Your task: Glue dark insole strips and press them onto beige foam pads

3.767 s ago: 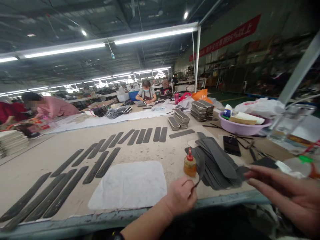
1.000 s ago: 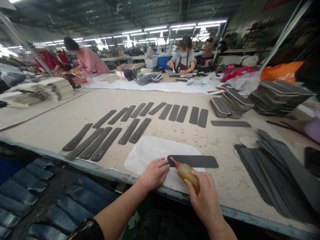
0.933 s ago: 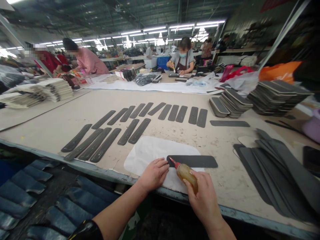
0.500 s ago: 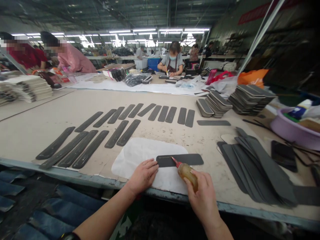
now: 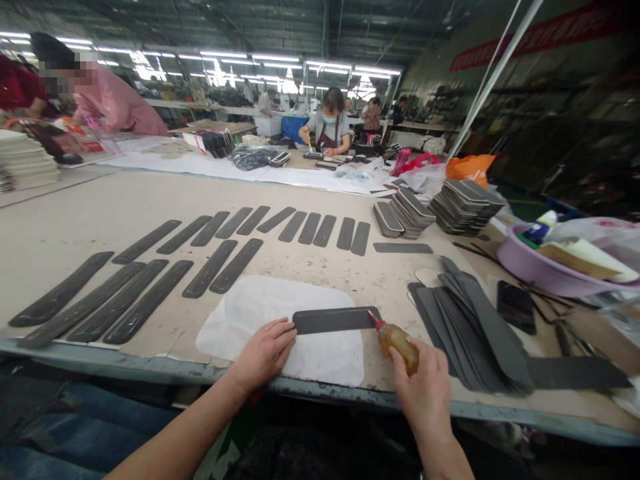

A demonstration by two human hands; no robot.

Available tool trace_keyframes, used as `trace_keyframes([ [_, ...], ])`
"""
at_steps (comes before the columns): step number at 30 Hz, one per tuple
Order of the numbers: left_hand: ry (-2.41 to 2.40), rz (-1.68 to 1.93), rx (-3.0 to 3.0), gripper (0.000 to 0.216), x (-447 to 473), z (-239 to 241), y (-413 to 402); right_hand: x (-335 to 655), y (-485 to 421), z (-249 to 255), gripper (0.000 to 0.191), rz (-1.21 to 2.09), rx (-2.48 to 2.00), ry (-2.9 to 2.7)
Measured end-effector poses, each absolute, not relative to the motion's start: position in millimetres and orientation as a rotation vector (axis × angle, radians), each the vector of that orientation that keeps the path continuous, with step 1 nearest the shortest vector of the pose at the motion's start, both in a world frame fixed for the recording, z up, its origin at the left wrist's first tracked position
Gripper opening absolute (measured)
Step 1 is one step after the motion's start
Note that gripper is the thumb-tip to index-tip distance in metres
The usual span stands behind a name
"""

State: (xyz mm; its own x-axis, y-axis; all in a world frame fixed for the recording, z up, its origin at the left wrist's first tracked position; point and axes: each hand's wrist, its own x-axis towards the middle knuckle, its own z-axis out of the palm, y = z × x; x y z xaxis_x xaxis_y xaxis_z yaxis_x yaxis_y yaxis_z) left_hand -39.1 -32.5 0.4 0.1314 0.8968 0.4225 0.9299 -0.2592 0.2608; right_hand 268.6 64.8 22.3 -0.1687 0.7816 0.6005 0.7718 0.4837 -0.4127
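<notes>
A dark grey strip with rounded corners (image 5: pixel 330 321) lies on a white sheet (image 5: pixel 230 323) in front of me. My left hand (image 5: pixel 270 350) rests flat, its stretched fingertips on the strip's left end. My right hand (image 5: pixel 424 373) is wrapped round a squeeze glue bottle (image 5: pixel 395 343) of yellowish-brown liquid, tilted down to the left. Its red nozzle touches the strip near the top right corner. A thin shiny line runs along the strip's upper edge from left to right.
Several glossy dark strips (image 5: pixel 150 293) lie in rows to the left and beyond. Loose dark pieces (image 5: pixel 465 327) fan out at right, near a purple basin (image 5: pixel 540 263). Stacked pieces (image 5: pixel 407 210) stand farther back. A co-worker (image 5: pixel 327 127) sits across the table (image 5: pixel 320 200).
My right hand has moved the glue bottle rightward along the strip, from its left part to the right end, and the line has lengthened. The left hand stays on the strip; the view has shifted.
</notes>
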Motion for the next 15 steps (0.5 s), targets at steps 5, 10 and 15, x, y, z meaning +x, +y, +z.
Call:
trace_keyframes([
  [5, -1.895, -0.73, -2.279, 0.025, -38, 3, -33, 276, 68, 19, 0.038, -0.028, -1.302, -1.911],
  [10, -1.861, -0.717, -2.32, 0.026, -37, 6, -34, 259, 54, 31, 0.039, -0.041, -1.233, -1.877],
  [15, -1.9, -0.741, -2.323, 0.028, -36, 6, -35, 221, 32, 40, 0.034, 0.223, -1.053, -1.948],
])
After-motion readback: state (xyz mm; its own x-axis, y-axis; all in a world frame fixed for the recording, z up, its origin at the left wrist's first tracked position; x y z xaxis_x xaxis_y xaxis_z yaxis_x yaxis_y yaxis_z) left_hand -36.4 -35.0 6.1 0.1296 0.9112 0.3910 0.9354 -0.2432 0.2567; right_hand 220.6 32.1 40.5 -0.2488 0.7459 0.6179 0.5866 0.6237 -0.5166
